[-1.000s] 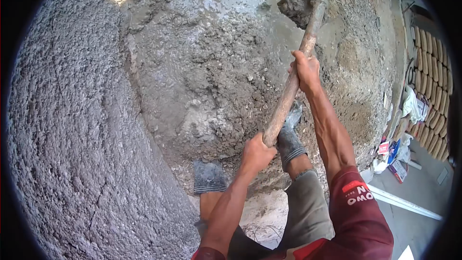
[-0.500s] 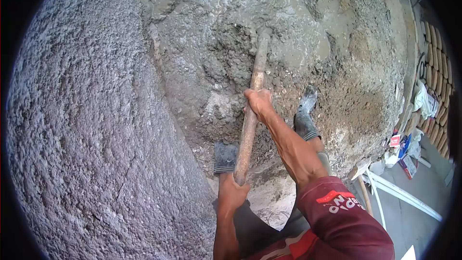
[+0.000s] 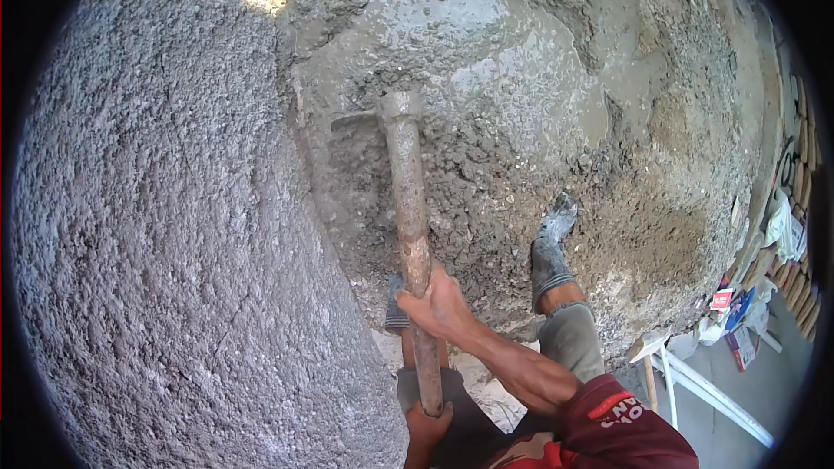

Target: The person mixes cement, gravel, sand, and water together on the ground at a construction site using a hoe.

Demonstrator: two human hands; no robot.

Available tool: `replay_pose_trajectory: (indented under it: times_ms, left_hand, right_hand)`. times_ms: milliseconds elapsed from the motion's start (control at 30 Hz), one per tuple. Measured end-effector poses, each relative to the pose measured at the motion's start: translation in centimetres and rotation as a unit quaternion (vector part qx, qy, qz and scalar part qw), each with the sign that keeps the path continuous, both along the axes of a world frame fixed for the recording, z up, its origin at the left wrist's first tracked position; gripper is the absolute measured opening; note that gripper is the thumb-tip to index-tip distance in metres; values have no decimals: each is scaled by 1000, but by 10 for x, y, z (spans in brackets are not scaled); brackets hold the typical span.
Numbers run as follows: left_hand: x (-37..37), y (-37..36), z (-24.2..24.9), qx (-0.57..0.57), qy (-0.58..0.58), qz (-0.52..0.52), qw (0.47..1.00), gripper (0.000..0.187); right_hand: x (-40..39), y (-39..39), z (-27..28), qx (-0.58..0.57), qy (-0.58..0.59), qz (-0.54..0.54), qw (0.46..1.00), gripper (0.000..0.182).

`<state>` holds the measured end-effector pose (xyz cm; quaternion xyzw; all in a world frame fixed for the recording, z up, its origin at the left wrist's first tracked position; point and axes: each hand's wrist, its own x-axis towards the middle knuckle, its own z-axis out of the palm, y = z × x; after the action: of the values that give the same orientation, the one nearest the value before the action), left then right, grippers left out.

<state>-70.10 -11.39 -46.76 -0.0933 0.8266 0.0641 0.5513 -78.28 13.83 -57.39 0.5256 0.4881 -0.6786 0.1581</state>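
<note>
A hoe-like tool [image 3: 408, 182] with a thick, mud-caked wooden handle lies along the middle of the view, its metal head at the top over wet grey mortar [image 3: 512, 87]. The blade points left and is partly hidden by mortar. My right hand [image 3: 434, 302] is wrapped round the handle about midway. At the handle's lower end my left hand [image 3: 427, 427] is closed round it, close to my body. A rubber boot [image 3: 549, 252] stands on the right of the handle; the other boot [image 3: 396, 306] is partly hidden behind it.
A large pile of grey gravelly material [image 3: 191, 234] fills the left side. Brown sandy soil [image 3: 665, 243] lies at the right. Farther right are stacked bags [image 3: 804, 287], white plastic [image 3: 782, 230], white pipes [image 3: 717, 395] and another tool's wooden handle [image 3: 650, 382].
The tool has been drawn back towards my body and to the left, and its metal head now shows above the mortar. Both hands have moved down with the handle.
</note>
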Motion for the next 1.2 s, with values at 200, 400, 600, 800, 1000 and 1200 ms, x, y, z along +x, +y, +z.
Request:
replay_pose_trajectory:
  times_ms: [200,400,600,800,1000,1200]
  left_hand:
    - [-109,153,-162,217,116,43,968,35]
    - [-199,165,-227,233,37,80,968,31]
    - [-105,104,-186,187,4,94,978,29]
    - [-3,86,-82,124,-144,262,946,34]
    - [85,58,-32,99,-89,79,988,37]
    - [53,62,-51,211,-26,59,975,38]
  right_hand:
    - [-108,134,-130,258,22,-7,966,58]
    - [-183,161,-239,277,-21,7,961,62]
    - [-111,93,-206,160,-93,109,977,62]
    - [3,14,-162,118,-142,182,966,55]
    - [94,3,-84,70,-80,67,992,55]
    - [37,60,-9,116,-40,3,992,46]
